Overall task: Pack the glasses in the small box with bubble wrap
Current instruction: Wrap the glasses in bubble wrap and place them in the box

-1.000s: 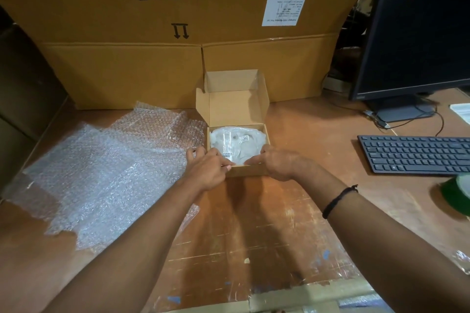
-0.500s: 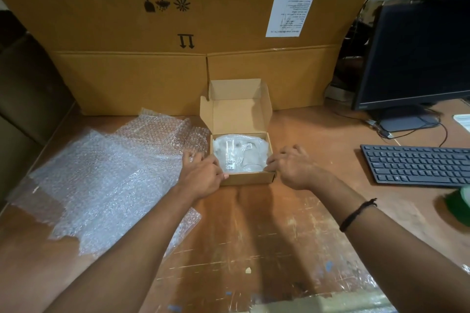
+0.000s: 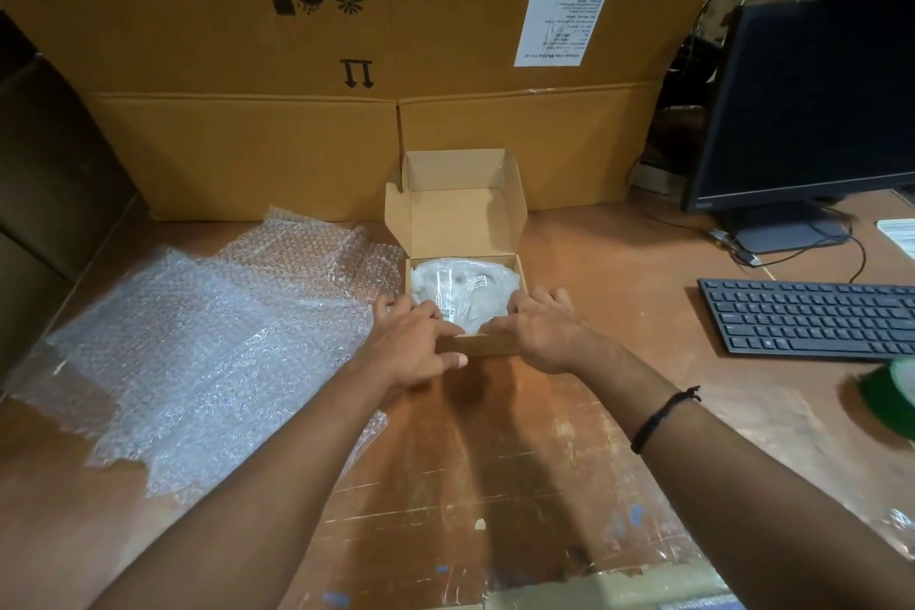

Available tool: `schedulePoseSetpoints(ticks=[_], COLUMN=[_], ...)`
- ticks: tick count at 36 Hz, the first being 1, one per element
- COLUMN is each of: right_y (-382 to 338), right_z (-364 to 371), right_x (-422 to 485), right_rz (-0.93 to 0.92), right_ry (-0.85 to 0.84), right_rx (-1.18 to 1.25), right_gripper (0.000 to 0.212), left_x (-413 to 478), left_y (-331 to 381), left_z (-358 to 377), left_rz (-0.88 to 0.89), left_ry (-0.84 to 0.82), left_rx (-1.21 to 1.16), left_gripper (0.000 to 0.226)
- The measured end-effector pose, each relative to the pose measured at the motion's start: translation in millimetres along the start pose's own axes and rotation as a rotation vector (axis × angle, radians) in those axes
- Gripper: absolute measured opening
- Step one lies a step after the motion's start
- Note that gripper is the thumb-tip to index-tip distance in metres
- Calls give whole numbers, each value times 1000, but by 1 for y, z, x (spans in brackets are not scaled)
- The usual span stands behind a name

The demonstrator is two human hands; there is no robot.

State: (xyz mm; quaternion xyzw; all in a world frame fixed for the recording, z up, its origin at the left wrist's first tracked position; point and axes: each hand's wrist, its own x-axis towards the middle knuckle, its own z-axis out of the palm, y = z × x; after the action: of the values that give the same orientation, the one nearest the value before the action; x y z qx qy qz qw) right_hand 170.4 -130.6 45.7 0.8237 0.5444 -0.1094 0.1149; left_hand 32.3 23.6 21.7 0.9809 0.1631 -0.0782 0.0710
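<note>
Glasses (image 3: pixel 463 295) lie in the small box (image 3: pixel 482 346) at mid-tabletop (image 3: pixel 495 485), swathed in clear wrap, so their shape is hard to make out; a small label shows through. The box's lid stands open on the far side. The left hand (image 3: pixel 418 347) holds the near-left corner, thumb on the outer wall, fingers (image 3: pixel 426 312) over the rim. The right hand (image 3: pixel 542 337) straddles the near-right corner, thumb inside on the wrap, fingers outside. Loose bubble wrap (image 3: pixel 208 347) lies left. A green roll (image 3: pixel 891 399) is cut off at the right edge.
</note>
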Motion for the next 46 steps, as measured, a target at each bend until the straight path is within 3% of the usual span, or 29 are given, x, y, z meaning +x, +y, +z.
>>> schedulePoseSetpoints(ticks=[4,7,9,11,19,21,25,29,32,39,43,46], right_y=[2,16,26,31,26,28,38,31,21,7,9,16], right_z=[-4,-10,-12,-10,-13,-17,-23,-27,-22,-11,-15,-23], right_x=[3,2,3,4,9,15,31,48,62,84,95,97], right_rz=[-16,17,47,30,-40,-42,41,28,22,63,81,136], right_ry=[-75,-31,54,53,-103,-121,83,97,79,49,-28,-38], right_rx=[48,217,179,93,-53,-8,147,208,209,81,131,206], right_gripper=[42,44,49,45,40,41,52,67,67,63,65,52], left_x=[3,4,4,5,12,14,21,36,46,62,67,62], left_y=[1,-7,-14,-19,-17,-19,-23,-20,-17,-16,-14,-16], left_z=[-2,-7,-9,-9,-10,-11,-12,-14,-12,-15,-19,-20], left_rz=[-9,-21,-36,-31,15,15,-50,-128,-163,-223,-245,-229], left_ry=[-36,88,205,194,1,18,144,70,48,-31,-67,-15], left_rx=[-73,-212,-193,-139,30,26,-11,19,16,15,-25,-44], left_gripper=[51,37,29,27,65,61,34,78,94,100,99,98])
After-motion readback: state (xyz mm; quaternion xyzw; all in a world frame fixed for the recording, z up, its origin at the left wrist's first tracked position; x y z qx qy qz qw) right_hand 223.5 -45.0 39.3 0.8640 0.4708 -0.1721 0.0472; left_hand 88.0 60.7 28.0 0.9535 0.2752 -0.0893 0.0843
